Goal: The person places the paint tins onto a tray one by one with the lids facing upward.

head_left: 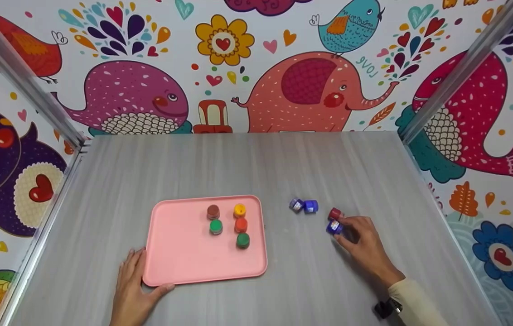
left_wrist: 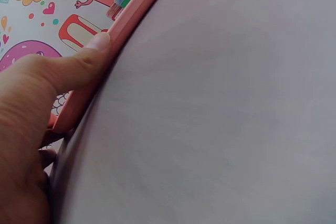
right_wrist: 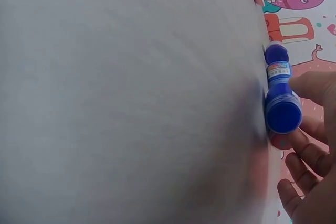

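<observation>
A pink tray (head_left: 184, 253) lies on the table, with several small paint jars in its right half: brown (head_left: 213, 212), yellow (head_left: 239, 210), orange-red (head_left: 241, 225), light green (head_left: 216, 227) and dark green (head_left: 243, 240). My left hand (head_left: 134, 287) holds the tray's near left corner, thumb along the front wall and fingers at the left side. My right hand (head_left: 367, 246) pinches a blue paint jar (right_wrist: 283, 113) between thumb and index finger, low over the table. A dark red jar (head_left: 336, 213) lies just beyond it.
Right of the tray, a dark blue jar (head_left: 296, 205) and a brighter blue jar (head_left: 311, 206) lie side by side. Metal frame posts (head_left: 456, 72) stand at the table's back corners. Walls with printed cartoon animals enclose the grey table (head_left: 220, 167).
</observation>
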Demonstrator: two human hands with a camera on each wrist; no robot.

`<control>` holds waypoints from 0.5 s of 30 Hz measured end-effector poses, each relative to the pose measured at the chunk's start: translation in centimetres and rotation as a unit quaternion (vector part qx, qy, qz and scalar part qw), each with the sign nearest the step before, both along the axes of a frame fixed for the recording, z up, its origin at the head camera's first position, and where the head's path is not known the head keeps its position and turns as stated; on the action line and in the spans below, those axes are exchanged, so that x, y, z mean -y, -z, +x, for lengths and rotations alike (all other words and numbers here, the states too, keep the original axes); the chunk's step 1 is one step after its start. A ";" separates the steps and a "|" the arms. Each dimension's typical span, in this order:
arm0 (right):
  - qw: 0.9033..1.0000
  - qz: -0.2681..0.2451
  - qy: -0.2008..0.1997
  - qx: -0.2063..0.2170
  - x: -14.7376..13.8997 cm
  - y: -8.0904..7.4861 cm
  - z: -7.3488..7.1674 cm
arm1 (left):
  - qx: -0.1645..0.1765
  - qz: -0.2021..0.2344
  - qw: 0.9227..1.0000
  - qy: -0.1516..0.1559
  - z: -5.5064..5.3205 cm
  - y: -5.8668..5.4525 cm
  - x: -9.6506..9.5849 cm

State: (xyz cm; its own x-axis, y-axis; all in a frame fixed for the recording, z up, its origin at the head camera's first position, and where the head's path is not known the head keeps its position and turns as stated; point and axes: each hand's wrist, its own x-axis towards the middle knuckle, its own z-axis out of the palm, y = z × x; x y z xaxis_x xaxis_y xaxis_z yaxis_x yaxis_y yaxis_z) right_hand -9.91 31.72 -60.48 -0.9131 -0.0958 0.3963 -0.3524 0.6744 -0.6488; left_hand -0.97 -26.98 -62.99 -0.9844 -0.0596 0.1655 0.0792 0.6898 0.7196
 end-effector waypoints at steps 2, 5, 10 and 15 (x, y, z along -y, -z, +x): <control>1.000 0.004 0.007 0.015 0.0 0.2 0.0 | 0.002 0.000 1.000 -0.001 0.0 0.0 0.0; 0.999 0.006 0.020 0.039 0.0 0.6 0.0 | 0.006 0.000 1.000 -0.001 0.1 0.0 -0.1; 0.998 0.013 0.038 0.052 0.2 1.0 -0.4 | 0.001 0.001 1.000 -0.001 0.1 0.0 -0.1; 0.998 0.024 0.041 0.052 0.4 0.9 -0.6 | -0.012 0.005 1.000 -0.002 0.1 -0.1 -0.1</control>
